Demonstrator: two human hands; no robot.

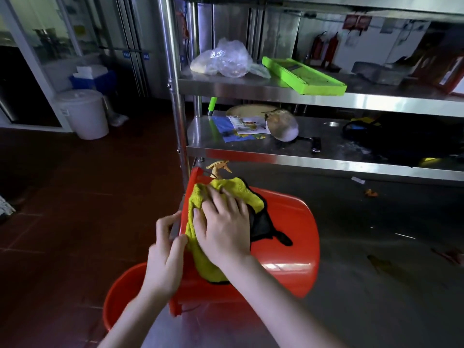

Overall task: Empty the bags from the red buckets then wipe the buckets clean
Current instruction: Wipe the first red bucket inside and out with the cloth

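Note:
A red bucket (288, 237) lies on its side on the steel table (364, 247), its rim turned left. My left hand (165, 254) grips that rim at the table's left edge. My right hand (223, 227) lies flat on a yellow cloth (200, 262) with a black underside, pressing it against the bucket's wall. A second red bucket (123, 295) stands on the floor below, to the left, mostly hidden by my left arm. No bag shows in either bucket.
A yellow spray bottle's head (218, 168) pokes up behind the bucket. Steel shelves hold a clear plastic bag (223, 61), a green slicer (303, 76), papers and a black bag (401, 136). A white lidded bucket (85, 111) stands on the red floor.

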